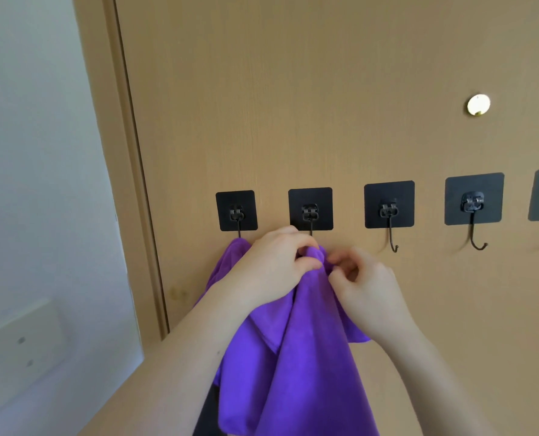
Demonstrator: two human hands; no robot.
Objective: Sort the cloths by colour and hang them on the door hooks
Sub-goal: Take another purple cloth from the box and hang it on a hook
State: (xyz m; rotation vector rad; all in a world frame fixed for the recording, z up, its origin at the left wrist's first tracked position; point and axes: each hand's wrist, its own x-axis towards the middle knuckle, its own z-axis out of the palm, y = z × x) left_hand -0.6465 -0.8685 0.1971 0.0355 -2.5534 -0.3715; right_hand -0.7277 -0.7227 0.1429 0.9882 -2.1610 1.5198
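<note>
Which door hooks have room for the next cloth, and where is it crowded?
Free: the third hook and fourth hook, right of the hands, bare door between. Crowded: left hand and right hand hold a purple cloth at the second hook; another purple cloth hangs from the first hook.

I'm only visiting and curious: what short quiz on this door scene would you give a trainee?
1. True or false: the left hand grips a purple cloth just under the second hook from the left.
2. What colour is the hanging cloth at the leftmost hook? A green, B purple, C white.
3. Fill in: the third hook from the left carries ____.
Key: 1 true; 2 B; 3 nothing.
</note>
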